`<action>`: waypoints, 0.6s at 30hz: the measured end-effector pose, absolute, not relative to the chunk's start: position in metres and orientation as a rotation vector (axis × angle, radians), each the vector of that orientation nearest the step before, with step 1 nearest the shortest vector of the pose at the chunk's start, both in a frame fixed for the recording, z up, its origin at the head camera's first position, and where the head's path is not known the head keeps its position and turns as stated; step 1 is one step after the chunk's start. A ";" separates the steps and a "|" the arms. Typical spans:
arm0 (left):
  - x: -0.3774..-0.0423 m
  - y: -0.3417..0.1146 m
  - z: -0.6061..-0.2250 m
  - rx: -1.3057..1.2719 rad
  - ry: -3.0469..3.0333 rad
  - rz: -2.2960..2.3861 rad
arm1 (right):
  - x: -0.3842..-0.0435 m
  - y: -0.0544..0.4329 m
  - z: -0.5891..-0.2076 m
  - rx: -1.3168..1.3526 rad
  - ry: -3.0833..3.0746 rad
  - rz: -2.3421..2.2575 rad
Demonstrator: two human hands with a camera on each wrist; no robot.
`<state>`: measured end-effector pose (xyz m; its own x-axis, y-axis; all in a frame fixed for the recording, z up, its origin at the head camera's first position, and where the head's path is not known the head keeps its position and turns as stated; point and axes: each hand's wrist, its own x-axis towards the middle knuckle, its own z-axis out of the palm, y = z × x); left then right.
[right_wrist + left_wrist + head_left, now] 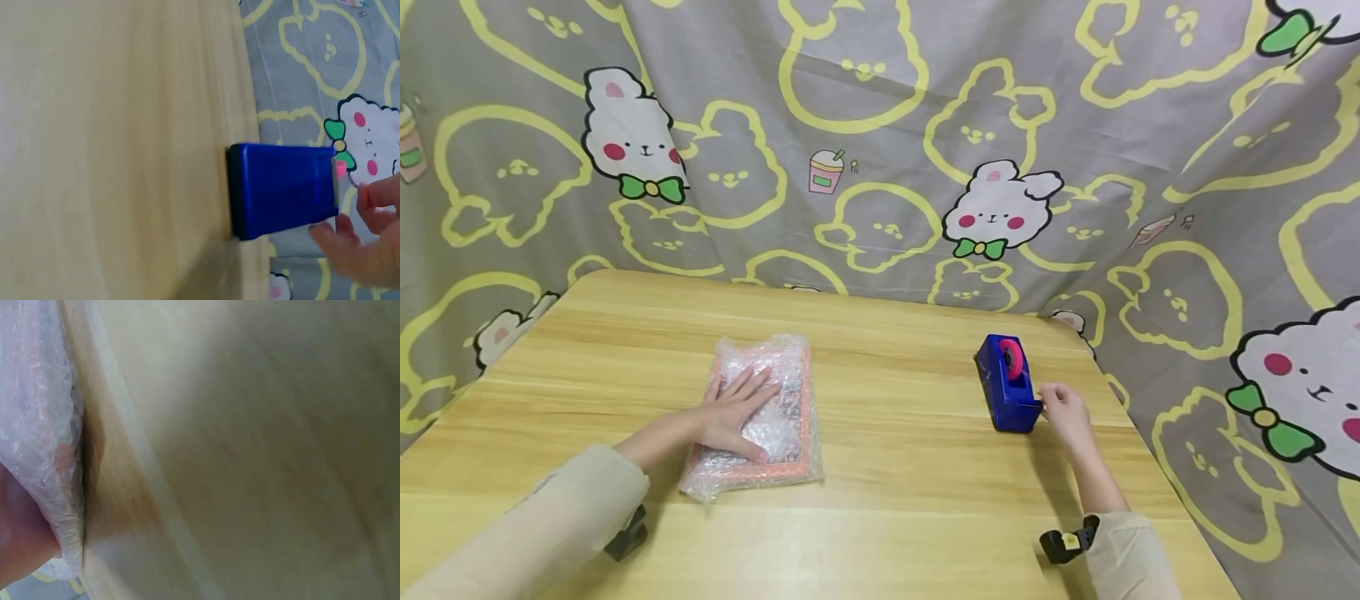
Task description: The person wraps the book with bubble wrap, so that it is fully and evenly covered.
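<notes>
A flat, orange-edged item (807,417) wrapped in clear bubble wrap lies on the wooden table, left of the middle. My left hand (733,423) rests on top of it with the fingers spread. The left wrist view shows the edge of the bubble wrap (44,419) beside part of that hand (22,534). A blue tape dispenser (1003,392) with a pink core stands to the right. My right hand (1066,417) is at its front end, curled fingertips pinching at the toothed edge (335,184). The clear tape there is hardly visible.
The wooden table (887,517) ends at a grey patterned cloth (880,150) hanging behind it and at the right. Black straps (1070,543) sit round the wrists.
</notes>
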<state>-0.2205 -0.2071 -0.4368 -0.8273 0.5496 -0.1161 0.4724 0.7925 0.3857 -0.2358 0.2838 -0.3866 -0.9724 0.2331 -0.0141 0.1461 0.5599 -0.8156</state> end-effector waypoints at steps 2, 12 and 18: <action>-0.220 -0.208 -0.436 0.799 2.757 0.515 | -0.236 0.282 -0.385 -0.314 -2.731 1.291; -0.220 -0.207 -0.438 0.797 2.770 0.507 | -0.234 0.277 -0.381 -0.370 -2.749 1.500; -0.220 -0.208 -0.436 0.787 2.770 0.510 | -0.228 0.277 -0.390 -0.326 -2.568 1.705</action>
<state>-0.2199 -0.2082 -0.4364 -0.8334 0.5413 -0.1116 0.4660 0.7968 0.3847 -0.2282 0.2769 -0.3900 -0.9770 0.1974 -0.0808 0.1511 0.3732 -0.9154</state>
